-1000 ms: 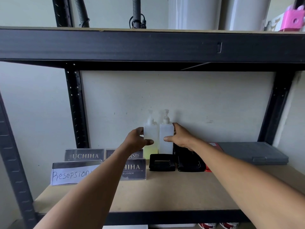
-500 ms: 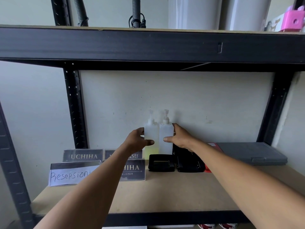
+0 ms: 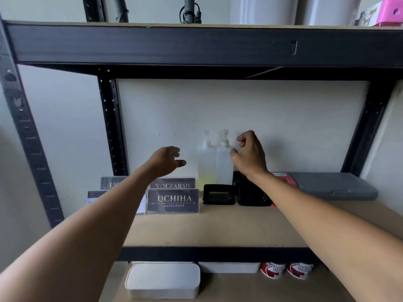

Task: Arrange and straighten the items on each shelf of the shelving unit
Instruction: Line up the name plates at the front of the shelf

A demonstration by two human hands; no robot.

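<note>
Here both loose-fingered hands, left hand (image 3: pixel 166 159) and right hand (image 3: pixel 250 154), flank two pump bottles (image 3: pixel 214 164) behind black boxes (image 3: pixel 235 194).

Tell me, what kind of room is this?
Probably an office storeroom. A black metal shelving unit holds desk name plates reading "UCHIHA DEVELOPER", two pump bottles and a grey case.
</note>
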